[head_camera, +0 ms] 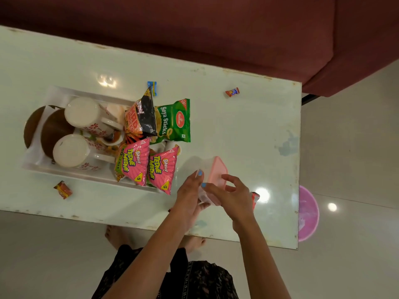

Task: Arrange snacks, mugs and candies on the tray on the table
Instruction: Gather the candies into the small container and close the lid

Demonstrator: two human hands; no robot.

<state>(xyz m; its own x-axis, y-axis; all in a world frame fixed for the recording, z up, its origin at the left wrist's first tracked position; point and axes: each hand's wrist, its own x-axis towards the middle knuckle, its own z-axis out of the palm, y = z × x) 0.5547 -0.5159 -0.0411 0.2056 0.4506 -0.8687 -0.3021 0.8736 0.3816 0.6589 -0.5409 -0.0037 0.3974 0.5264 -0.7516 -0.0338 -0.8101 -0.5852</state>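
A white tray (54,169) on the glass table holds two floral mugs (86,114) (71,151), brown coasters (53,130) and snack packets: green Soya Sticks (174,121), a black-orange packet (141,117) and two pink Bingo packets (133,162) (162,169). Right of the tray, my left hand (190,195) grips a clear plastic box with a pink lid (216,171). My right hand (228,195) hovers at the lid with fingers apart. Loose candies lie on the table: orange (232,92), blue (152,87), red-yellow (63,189), and a red one (254,198) behind my right hand.
The glass table (248,130) ends near me and at the right edge. A maroon sofa (216,29) runs along the far side. A pink bowl (308,212) sits on the floor at the right. My feet (112,234) show under the table.
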